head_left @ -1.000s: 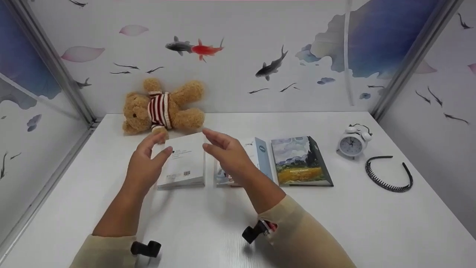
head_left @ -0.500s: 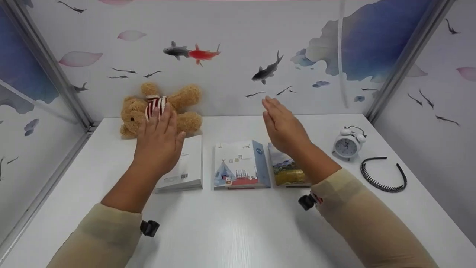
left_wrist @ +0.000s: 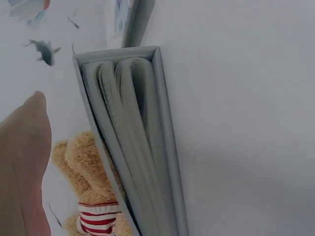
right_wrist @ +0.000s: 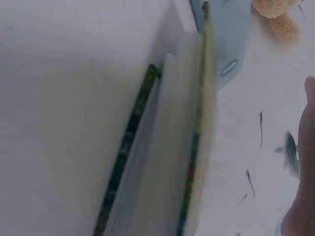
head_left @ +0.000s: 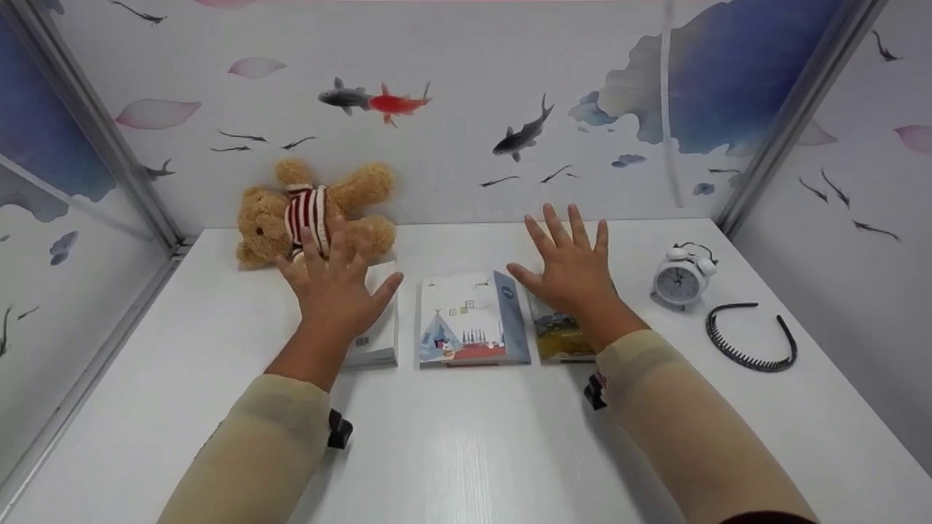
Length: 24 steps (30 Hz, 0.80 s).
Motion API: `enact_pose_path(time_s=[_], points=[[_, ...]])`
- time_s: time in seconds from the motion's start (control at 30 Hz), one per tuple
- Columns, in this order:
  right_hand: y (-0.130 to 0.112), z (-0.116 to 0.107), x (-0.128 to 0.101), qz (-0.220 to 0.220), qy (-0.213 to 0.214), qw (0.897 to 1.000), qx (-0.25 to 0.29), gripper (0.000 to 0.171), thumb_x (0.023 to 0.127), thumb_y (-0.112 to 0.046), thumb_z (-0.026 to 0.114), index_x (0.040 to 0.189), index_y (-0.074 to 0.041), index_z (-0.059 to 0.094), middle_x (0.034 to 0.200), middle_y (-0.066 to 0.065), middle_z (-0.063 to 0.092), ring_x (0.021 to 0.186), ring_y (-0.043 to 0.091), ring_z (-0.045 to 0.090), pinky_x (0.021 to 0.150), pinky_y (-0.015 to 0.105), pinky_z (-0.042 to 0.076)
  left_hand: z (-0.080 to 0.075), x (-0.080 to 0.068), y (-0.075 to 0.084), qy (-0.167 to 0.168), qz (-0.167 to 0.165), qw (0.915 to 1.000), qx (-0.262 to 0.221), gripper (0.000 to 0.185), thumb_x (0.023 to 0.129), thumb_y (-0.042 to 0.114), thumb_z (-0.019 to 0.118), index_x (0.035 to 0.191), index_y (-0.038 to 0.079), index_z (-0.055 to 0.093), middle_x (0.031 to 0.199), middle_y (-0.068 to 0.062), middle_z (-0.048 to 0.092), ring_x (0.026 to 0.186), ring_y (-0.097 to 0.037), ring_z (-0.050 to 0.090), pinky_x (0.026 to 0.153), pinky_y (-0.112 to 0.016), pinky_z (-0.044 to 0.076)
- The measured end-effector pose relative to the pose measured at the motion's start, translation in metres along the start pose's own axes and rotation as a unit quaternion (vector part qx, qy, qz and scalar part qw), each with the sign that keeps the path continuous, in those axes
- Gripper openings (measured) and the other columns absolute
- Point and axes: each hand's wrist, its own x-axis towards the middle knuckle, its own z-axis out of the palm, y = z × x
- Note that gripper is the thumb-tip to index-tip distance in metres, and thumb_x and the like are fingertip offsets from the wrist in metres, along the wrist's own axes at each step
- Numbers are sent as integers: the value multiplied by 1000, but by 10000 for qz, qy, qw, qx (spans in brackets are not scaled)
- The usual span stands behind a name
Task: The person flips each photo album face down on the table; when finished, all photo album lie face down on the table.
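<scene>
Three books lie in a row on the white table (head_left: 466, 451), taken here from the middle book (head_left: 470, 320), whose cover shows a tent and a pale blue spine. Just left of it lies a white book (head_left: 378, 338) with a barcode on its cover; just right of it, a painted-landscape book (head_left: 557, 336) with a dark green edge. The left hand (head_left: 335, 280) hovers over the white book, fingers spread and grasping nothing; the right hand (head_left: 571, 266) hovers likewise over the landscape book, released. Half a second ago both hands were held higher with fingers together; now they are lower and splayed. A teddy bear (head_left: 313, 211) lies behind the white book.
</scene>
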Motion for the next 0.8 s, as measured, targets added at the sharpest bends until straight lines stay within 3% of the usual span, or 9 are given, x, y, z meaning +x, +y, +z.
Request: enact_pose_path(time_s=[0.13,0.3,0.53,0.8], points=[[2,6,-1,289,-415,9987,-1,103,90,-97,28,171,-43,-7,181,1,-19,167,41,-22,124,79,-16,7,-1,0,-180,-149,9997,-103,98,92,96,20,172,43,-3,174,3,-38,163,-49,-26,116,-88,-18],[5,3,0,345,-464,9983,117,105,87,-100,20,170,-43,-10,181,0,-21,166,41,-24,122,81,-18,10,-1,2,-299,-235,9981,-486,99,92,96,19,172,42,-3,175,4,-36,161,-46,-34,112,-85,-27],[7,1,-1,433,-324,9984,136,101,92,-95,29,172,-41,-4,182,3,-17,168,42,-18,123,81,-16,13,-1,5,-210,-165,9994,-209,100,94,93,23,174,34,8,179,-3,-27,164,-43,-28,121,-82,-18],[12,3,-3,589,-401,9972,247,99,93,-92,32,172,-42,0,182,4,-19,166,45,-23,121,82,-18,10,-5,7,-114,-41,9999,-71,95,96,90,26,173,39,4,182,-6,-17,165,-46,-23,123,-83,-13]])
